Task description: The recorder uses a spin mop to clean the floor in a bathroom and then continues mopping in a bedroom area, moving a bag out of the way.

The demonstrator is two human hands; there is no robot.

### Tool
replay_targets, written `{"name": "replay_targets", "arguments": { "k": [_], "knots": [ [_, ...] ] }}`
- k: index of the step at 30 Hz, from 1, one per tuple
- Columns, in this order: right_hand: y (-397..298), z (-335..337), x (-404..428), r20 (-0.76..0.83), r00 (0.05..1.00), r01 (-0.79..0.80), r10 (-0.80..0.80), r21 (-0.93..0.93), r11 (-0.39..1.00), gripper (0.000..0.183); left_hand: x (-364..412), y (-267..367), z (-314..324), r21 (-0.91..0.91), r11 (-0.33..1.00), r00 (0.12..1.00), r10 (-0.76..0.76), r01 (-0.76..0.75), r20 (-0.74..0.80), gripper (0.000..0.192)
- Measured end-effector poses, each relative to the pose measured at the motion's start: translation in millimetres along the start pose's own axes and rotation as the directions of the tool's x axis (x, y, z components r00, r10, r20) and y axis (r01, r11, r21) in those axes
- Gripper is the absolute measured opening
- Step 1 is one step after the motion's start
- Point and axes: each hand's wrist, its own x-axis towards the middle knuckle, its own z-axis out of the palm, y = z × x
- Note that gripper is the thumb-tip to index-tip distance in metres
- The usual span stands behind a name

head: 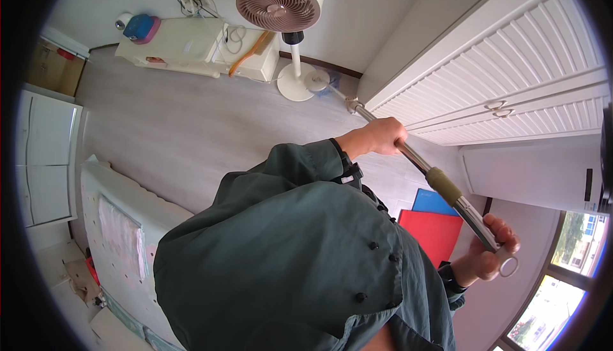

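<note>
A metal mop pole (416,157) with an olive grip sleeve runs slantwise from upper left to lower right. My left hand (385,135) is wrapped around its middle, above the floor. Farther down the picture, my right hand (493,250) holds the pole's end, close to a white hanging ring (508,266). At the far end, the round white mop head (317,80) has bluish fibres spread beneath it. It lies on the floor beside the round base (292,85) of a white pedestal fan (280,6), partly overlapping it in view.
White louvred cabinet doors (498,73) rise along the right. A low cream cabinet (177,44) stands by the wall, with cables above. Red (433,233) and blue (433,202) flat panels are near my right side. A bed (158,221) occupies the lower left.
</note>
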Motion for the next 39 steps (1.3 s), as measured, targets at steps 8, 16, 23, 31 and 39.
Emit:
{"name": "replay_targets", "arguments": {
  "k": [8, 16, 23, 31, 39],
  "knots": [
    [89, 2, -52, -0.302, 0.928, -0.353, 0.219, -0.524, 0.775, 0.04, 8, -118, 31, 0.114, 0.992, 0.964, -0.015, 0.047, -0.266, 0.016],
    [81, 25, -4, -0.004, 0.974, -0.181, 0.228, -0.619, 0.764, 0.041, -6, -135, 27, 0.08, 0.994, 0.98, 0.094, -0.081, -0.175, 0.026],
    [55, 31, 16, -0.122, 0.969, -0.248, 0.216, -0.435, 0.866, 0.038, -27, -88, 19, -0.044, 0.996, 0.997, -0.076, 0.075, -0.024, 0.028],
    [72, 10, -15, -0.275, 0.911, -0.36, 0.308, -0.163, 0.919, 0.036, -55, -84, 7, -0.055, 0.992, 0.994, -0.111, 0.112, 0.024, 0.027],
    [88, 30, -3, 0.028, 0.953, -0.28, 0.301, -0.29, 0.915, 0.045, -67, -109, -10, 0.013, 0.996, 0.933, -0.079, 0.089, -0.35, 0.02]
  ]
}}
